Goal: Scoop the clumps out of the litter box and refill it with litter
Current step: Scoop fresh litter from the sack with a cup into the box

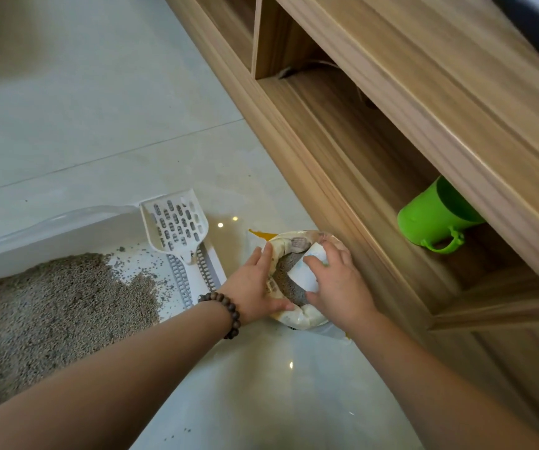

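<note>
on the litter bag (297, 315), both hands (255, 284)

A single wide-angle view is taken from head height, directed forward and steeply down along both forearms. The left hand (255, 287) and right hand (339, 287) are centred, near the lens. The floor (99, 108) is seen left of the grip, a wooden cabinet (424, 125) to its right.

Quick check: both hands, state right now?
Left hand: holding the litter bag by its rolled rim.
Right hand: gripping the bag's opposite rim.
</note>
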A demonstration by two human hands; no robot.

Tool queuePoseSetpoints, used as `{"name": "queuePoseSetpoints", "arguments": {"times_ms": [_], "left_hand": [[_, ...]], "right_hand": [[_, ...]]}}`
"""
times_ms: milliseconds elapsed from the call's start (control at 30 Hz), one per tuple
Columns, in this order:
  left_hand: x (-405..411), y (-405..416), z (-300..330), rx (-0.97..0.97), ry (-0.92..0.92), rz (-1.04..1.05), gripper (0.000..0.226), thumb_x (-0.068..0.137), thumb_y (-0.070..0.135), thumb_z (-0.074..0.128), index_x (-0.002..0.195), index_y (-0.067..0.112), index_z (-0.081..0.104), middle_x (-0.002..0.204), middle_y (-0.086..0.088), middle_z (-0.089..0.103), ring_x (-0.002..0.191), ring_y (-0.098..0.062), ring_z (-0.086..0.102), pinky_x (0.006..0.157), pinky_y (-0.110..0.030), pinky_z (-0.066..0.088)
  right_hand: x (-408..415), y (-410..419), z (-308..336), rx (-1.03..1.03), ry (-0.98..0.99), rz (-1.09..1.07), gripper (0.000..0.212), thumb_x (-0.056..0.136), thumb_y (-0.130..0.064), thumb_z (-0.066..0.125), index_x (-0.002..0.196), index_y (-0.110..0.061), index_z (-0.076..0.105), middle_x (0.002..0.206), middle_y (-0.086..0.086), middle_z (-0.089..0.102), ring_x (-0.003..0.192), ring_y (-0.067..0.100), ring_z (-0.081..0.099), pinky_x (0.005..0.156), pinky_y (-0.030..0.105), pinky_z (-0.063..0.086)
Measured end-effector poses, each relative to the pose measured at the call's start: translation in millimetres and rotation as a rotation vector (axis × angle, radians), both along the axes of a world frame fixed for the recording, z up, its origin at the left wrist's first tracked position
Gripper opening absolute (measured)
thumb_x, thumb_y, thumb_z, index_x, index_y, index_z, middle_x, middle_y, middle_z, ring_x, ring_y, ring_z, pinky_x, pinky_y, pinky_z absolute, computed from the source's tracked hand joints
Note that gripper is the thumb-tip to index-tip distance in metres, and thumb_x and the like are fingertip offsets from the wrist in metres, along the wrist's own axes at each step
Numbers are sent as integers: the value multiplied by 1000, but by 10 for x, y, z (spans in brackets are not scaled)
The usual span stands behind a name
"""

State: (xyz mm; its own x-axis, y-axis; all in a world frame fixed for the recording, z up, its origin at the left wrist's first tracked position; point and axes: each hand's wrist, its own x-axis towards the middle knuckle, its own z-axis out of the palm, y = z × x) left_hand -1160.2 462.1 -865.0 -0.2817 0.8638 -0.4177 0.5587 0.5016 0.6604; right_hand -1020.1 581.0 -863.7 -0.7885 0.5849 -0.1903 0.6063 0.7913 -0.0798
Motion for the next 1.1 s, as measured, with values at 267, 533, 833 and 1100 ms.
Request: {"name": "queuePoseSetpoints", "arguments": {"times_ms": [267,533,833,1100], "left_hand": [[-4,12,-8,-12,-9,7,128,67,54,78,151,16,-11,161,-6,-4,146,-17,14,114,-24,17],[-1,24,20,-1,1,7,125,67,53,78,152,14,-6,161,-6,1,147,-16,9,114,-25,15],[9,24,37,-18,1,14,125,67,52,78,152,14,-6,161,-6,0,147,-17,11,115,-25,15],[23,40,36,-29,15,19,125,67,53,78,152,15,-4,161,-5,2,146,-19,17,113,-25,18]], "right_hand": [[-150,-13,18,-480,107,-356,60,66,-43,77,120,-26,57,120,1,57,113,20,52,91,32,44],[-134,253,128,-849,272,-545,47,69,-26,81,113,-23,64,116,1,63,104,14,59,86,26,47],[237,290,260,-927,692,-655,38,66,-20,83,100,-29,68,112,5,68,108,17,62,93,33,48],[266,133,242,-540,620,-483,49,63,-23,85,108,-28,65,110,0,58,102,14,57,93,36,48]]}}
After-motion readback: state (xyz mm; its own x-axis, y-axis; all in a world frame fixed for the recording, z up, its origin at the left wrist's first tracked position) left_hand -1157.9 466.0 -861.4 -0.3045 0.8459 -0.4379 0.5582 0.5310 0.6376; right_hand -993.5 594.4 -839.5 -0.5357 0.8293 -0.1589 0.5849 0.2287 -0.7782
